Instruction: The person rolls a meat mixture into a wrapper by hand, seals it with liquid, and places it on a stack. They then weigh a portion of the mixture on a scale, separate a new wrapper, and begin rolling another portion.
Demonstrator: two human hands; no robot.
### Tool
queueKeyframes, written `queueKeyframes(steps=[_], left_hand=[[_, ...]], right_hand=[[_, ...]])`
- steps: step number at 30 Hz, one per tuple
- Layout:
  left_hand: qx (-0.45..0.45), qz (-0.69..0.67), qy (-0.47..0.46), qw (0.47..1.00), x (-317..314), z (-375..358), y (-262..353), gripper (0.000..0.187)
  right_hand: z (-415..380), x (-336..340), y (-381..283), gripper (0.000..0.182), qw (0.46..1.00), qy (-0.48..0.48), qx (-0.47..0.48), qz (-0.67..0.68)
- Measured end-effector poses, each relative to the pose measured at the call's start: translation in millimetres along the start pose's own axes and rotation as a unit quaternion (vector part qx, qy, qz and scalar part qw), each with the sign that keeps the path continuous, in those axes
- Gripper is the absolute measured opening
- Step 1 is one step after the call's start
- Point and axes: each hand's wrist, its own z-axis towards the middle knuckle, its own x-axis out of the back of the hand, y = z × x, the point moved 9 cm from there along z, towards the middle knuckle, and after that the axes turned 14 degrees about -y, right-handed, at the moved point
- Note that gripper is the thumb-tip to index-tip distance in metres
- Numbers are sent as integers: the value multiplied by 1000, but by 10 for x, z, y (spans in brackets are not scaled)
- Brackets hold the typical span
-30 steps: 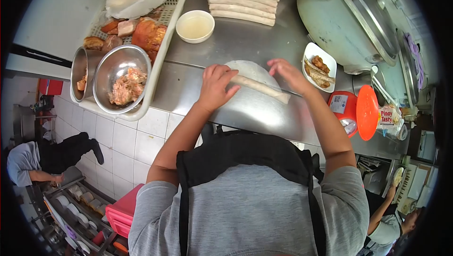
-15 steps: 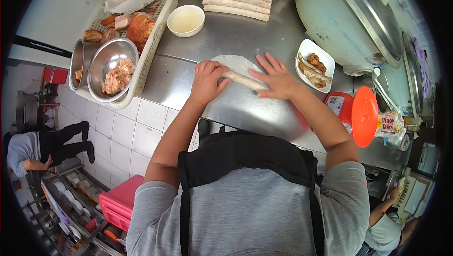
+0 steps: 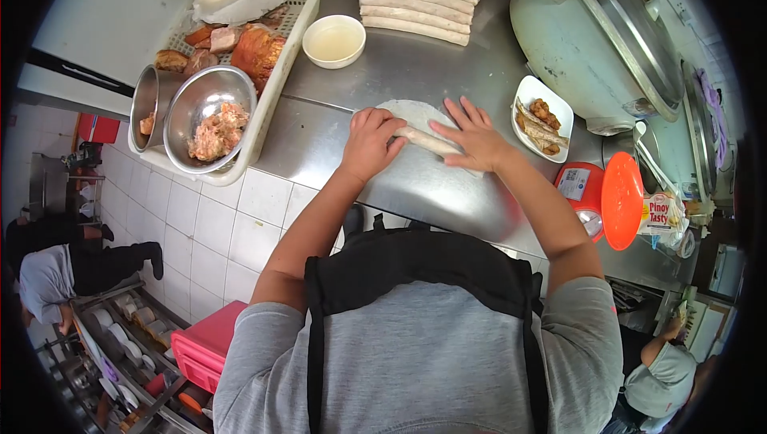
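A pale spring roll (image 3: 429, 141), partly rolled, lies on the steel counter between my hands. Its thin round wrapper (image 3: 409, 108) spreads flat beyond it. My left hand (image 3: 371, 143) has its fingers curled over the roll's left end, with the thumb along the near side. My right hand (image 3: 477, 140) rests on the right end, its fingers stretched and spread, pointing away from me. Finished rolls (image 3: 417, 4) lie stacked at the far side. A white bowl of cloudy liquid (image 3: 334, 41) stands left of them. A steel bowl (image 3: 177, 126) of minced filling (image 3: 220, 132) sits left of my hands.
A white basket (image 3: 276, 86) with meat pieces holds the steel bowls. On the right are a square dish (image 3: 524, 146) of fried food, a large lidded cooker (image 3: 575, 42), and a red container (image 3: 582, 186) with an orange lid (image 3: 621, 201). People stand at both sides.
The view has shifted slightly, so the counter items appear farther right. Both hands stay on the roll, with little visible change in it. Another dark-clothed person shows at far left.
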Motion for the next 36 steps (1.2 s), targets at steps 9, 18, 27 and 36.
queueKeyframes(steps=[9,18,27,36], left_hand=[[53,12,2,999,236,-194,-422,34],[70,-14,8,997,268,-213,-486,30],[79,-7,8,997,273,-196,-477,30],[93,8,3,996,265,-178,-454,26]], right_hand=[[978,1124,-449,60,983,177,-17,33],[1834,1271,-689,57,989,51,-124,70],[847,721,27,53,832,93,118,535],[291,136,-65,69,996,5,-83,-24]])
